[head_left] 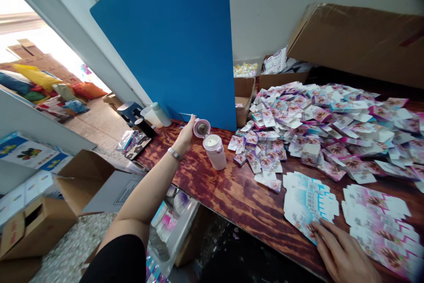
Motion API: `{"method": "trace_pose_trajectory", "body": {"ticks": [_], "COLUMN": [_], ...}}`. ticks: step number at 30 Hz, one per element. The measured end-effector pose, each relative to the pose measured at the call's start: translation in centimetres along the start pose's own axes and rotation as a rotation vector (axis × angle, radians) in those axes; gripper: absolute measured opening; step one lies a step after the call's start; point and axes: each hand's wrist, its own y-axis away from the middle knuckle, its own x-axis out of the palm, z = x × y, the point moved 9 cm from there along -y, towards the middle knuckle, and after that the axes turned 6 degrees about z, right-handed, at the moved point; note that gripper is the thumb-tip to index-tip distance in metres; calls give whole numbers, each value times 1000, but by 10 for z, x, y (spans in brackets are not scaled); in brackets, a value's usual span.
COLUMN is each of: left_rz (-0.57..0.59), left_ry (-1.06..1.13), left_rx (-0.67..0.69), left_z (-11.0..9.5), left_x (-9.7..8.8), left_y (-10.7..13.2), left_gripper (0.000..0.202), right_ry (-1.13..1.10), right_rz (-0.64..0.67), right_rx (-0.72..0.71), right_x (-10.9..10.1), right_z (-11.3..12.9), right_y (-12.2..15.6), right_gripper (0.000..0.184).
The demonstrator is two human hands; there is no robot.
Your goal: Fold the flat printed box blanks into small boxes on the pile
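Note:
A pale pink flip-lid bottle [217, 156] stands upright on the table, its round lid [202, 128] swung open to the left. At the outer edge of that lid is my left hand [186, 136], fingers closed on it and partly hidden. My right hand [342, 252] lies with fingers stretched out and fingertips on a fanned stack of flat blue-and-white cartons [306, 201]. Beside it on the right are flat pink-and-white cartons [380, 225]. Behind both stacks spreads a large heap of small folded boxes [318, 119].
A blue panel [172, 44] stands behind the bottle. Left of it are a pale green-capped bottle [161, 114] and a black cylinder [145, 127]. A large cardboard box [361, 44] leans at the back right. Below the table edge sits a plastic-lined bin [172, 230]; an open carton [96, 181] is further left.

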Motion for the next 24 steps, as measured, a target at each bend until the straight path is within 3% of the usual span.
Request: {"method": "trace_pose_trajectory", "body": {"ticks": [2,5,10,14,20,24], "left_rz": [32,82,33,-108,-471,-496], "left_ry": [107,113,-175,-405,-385,-354], "left_rx": [-56,-12,206,357,343,387], "left_z": [15,32,56,69,83,75], "left_x": [2,10,27,44,50,52], "left_y": [-2,7,41,60,62,60], "left_gripper": [79,89,84,92,79,73], "right_ry": [3,23,64,75,117,196], "right_rz": [-2,11,20,28,-2,-2], "right_rx": [3,0,-48,-67,-98,-249], "right_x": [1,3,7,12,11,11], "right_z": [0,-1,-2,-5,-4,6], "right_y": [1,2,5,8,7,7], "right_gripper": [31,32,32,32,29,28]}}
